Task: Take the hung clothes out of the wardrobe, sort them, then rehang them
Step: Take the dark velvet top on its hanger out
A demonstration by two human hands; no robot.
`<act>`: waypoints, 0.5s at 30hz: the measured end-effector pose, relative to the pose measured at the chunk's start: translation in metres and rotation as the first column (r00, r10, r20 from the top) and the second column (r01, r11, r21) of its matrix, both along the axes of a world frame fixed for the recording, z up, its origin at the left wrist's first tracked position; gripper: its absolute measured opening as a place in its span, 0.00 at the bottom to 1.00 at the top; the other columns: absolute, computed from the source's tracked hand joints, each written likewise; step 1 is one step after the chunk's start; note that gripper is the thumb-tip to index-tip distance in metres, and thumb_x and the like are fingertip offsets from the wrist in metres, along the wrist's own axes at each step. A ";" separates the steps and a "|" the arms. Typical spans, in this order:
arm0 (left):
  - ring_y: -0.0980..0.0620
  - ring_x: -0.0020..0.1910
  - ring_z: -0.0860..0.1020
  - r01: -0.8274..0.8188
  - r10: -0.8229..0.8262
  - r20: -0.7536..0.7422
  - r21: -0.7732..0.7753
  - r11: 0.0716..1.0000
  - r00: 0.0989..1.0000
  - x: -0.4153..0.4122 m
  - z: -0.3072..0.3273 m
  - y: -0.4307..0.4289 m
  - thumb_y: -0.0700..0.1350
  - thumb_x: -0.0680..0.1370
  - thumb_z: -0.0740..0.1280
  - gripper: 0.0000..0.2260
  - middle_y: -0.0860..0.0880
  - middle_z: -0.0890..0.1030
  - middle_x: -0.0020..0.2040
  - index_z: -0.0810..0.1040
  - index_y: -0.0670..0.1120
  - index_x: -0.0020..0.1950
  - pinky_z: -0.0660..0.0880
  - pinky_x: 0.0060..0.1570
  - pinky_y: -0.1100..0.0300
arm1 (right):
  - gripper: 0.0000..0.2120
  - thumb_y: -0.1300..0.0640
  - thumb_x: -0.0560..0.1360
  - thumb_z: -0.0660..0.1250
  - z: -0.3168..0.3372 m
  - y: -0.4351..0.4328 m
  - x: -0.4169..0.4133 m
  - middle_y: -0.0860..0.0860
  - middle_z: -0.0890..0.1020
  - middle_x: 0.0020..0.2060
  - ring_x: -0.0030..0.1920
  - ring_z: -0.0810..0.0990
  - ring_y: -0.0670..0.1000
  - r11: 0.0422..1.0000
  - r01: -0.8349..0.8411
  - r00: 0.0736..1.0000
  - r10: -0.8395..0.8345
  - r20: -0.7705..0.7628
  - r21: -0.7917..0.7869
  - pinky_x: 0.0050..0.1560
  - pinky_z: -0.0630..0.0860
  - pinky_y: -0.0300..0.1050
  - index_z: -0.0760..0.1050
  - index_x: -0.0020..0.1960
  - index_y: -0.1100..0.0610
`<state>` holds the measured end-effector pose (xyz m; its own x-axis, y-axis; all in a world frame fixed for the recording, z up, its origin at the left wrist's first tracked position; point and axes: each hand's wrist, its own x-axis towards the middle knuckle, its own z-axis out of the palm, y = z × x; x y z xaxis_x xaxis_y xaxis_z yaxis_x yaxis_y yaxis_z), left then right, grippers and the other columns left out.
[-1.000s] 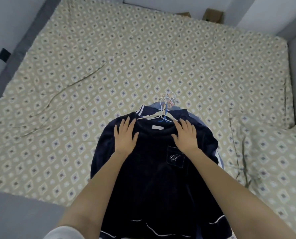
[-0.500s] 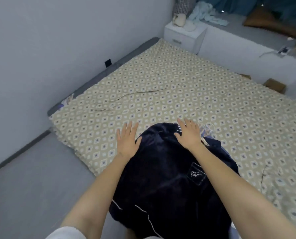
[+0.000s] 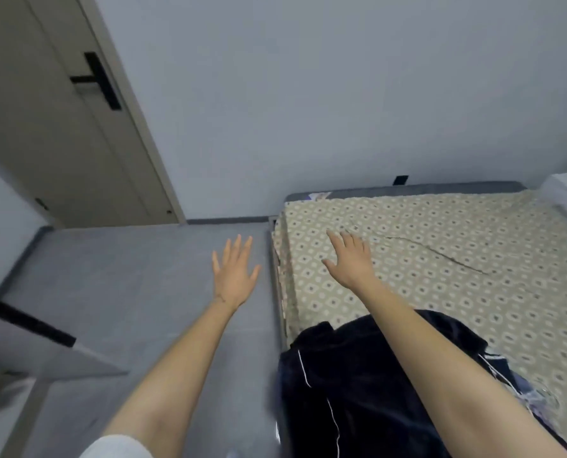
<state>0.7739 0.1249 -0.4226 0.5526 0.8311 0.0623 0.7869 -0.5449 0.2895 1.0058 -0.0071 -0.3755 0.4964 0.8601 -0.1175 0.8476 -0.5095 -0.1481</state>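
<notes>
Some clothes [image 3: 358,375] lie on the bed [image 3: 457,233] behind my right hand [image 3: 350,261], which like my left hand [image 3: 234,276] is spread empty; I judge sorting and rehanging remain.

Beige door [image 3: 60,143] with black handle [image 3: 102,81], grey floor [image 3: 126,276], patterned bed sheet [image 3: 441,259], white nightstand [image 3: 566,195]

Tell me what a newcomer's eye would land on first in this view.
Two bare arms reach forward: the left hand spread above the grey floor, the right hand above the patterned bed sheet, both empty. Under the right forearm a navy garment with white piping drapes over the bed's edge. A beige door with a black handle stands top left.
</notes>
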 end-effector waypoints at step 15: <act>0.48 0.80 0.49 -0.565 0.565 0.045 -0.006 0.825 0.824 -0.346 0.009 0.024 0.57 0.82 0.59 0.30 0.50 0.51 0.82 0.51 0.54 0.81 0.43 0.76 0.42 | 0.32 0.42 0.81 0.56 0.013 0.166 -0.313 0.54 0.55 0.78 0.78 0.50 0.57 0.827 -0.561 0.827 0.562 0.026 -0.012 0.76 0.50 0.59 0.46 0.80 0.49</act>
